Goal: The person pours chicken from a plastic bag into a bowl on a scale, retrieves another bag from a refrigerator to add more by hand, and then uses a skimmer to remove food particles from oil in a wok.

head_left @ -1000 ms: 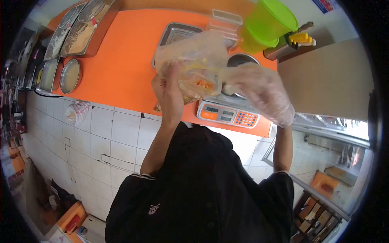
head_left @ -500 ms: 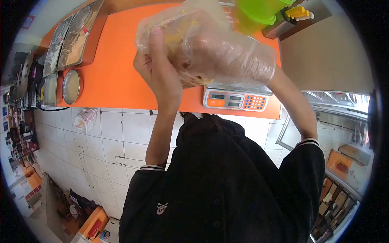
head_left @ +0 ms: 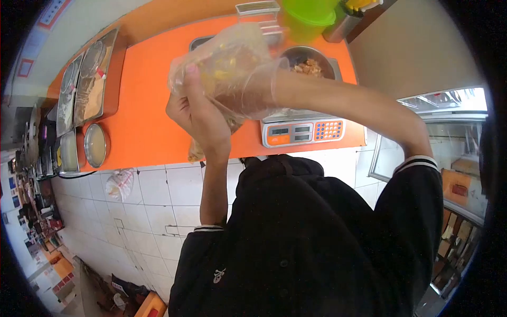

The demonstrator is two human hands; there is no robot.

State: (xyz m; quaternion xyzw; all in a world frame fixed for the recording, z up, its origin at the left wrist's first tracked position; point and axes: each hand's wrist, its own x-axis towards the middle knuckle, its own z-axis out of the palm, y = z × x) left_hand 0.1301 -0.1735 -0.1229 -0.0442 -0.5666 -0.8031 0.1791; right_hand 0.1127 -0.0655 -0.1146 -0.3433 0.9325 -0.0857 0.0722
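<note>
My left hand (head_left: pixel 203 119) grips a clear plastic bag (head_left: pixel 222 53) with yellowish bits in it, its thumb pressed on the bag's outside. My right hand (head_left: pixel 245 95) is inside or behind the film of the bag; its fingers are blurred and hidden. Both are held above the orange counter. Behind my right forearm a metal bowl (head_left: pixel 330 66) with pieces of orange-brown food rests on the digital scale (head_left: pixel 303 133). Some brownish food shows below the bag, near the counter's front edge.
Metal trays (head_left: pixel 95 79) with powder and wire baskets stand at the left of the counter (head_left: pixel 150 105), with a round metal bowl (head_left: pixel 95 145) in front. At the back are a green container (head_left: pixel 309 21) and a knife holder (head_left: pixel 342 25). A plastic bag (head_left: pixel 120 185) lies on the tiled floor.
The camera view has shifted. My right hand has drawn back out of the bag somewhat, with less film over the forearm. The bowl of food on the scale has come into view.
</note>
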